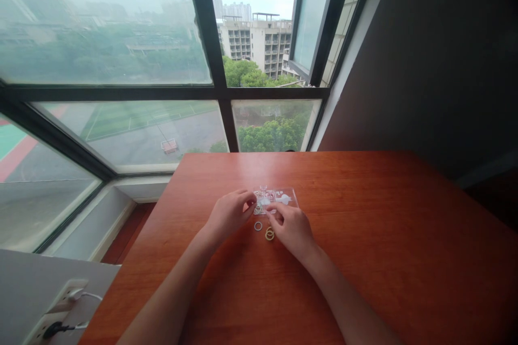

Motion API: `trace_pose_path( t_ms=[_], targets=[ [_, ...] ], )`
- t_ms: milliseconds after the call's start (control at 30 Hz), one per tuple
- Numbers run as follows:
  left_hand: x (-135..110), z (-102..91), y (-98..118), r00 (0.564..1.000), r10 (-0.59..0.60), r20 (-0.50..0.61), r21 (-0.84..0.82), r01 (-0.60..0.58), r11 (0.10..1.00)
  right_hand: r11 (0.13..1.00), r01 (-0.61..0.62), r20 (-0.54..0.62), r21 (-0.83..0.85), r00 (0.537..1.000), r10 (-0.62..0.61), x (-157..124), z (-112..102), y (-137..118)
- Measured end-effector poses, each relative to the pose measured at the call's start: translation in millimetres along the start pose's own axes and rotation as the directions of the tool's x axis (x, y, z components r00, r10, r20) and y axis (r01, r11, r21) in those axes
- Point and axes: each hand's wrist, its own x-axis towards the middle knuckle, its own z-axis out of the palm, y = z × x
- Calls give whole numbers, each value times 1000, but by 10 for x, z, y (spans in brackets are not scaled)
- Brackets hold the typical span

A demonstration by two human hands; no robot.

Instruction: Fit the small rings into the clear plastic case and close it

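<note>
A small clear plastic box (293, 197) with compartments lies on the table, several small rings (259, 208) inside it. My left hand (230, 214) is at the box's left side, thumb and fingers curled together against its edge. From the right, my right hand (293, 228) reaches over the front edge, thumb and forefinger closed in a pinch. What either hand's fingertips hold is too small or hidden to tell. In front of the box lie a pale grey ring (258, 226) and some yellowish rings (269, 234), which overlap; the right hand partly covers these.
The reddish-brown wooden table (364, 259) spreads widely around my hands. Beyond its far edge stand dark-framed windows (224, 91), one pane swung outward. A grey wall (424, 64) is on the right. Plugs sit in a socket strip (60, 304) at lower left.
</note>
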Motion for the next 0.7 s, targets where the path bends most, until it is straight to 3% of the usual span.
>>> trace_pose_path(
  t_ms=[200, 300, 467, 700],
  targets=[
    [-10, -82, 51, 1000, -10, -9, 32, 10, 999, 996, -45, -9, -75, 999, 44, 27, -58, 48],
    [-32, -142, 128, 994, 27, 107, 51, -33, 998, 993, -77, -21, -91, 997, 76, 54, -92, 84],
    [-84, -125, 230, 940, 17, 339, 100, -54, 994, 990, -98, -15, -101, 995, 97, 69, -110, 103],
    [-97, -50, 216, 938, 13, 346, 174, -78, 982, 990, -87, -5, -106, 996, 87, 61, -104, 110]
  ],
)
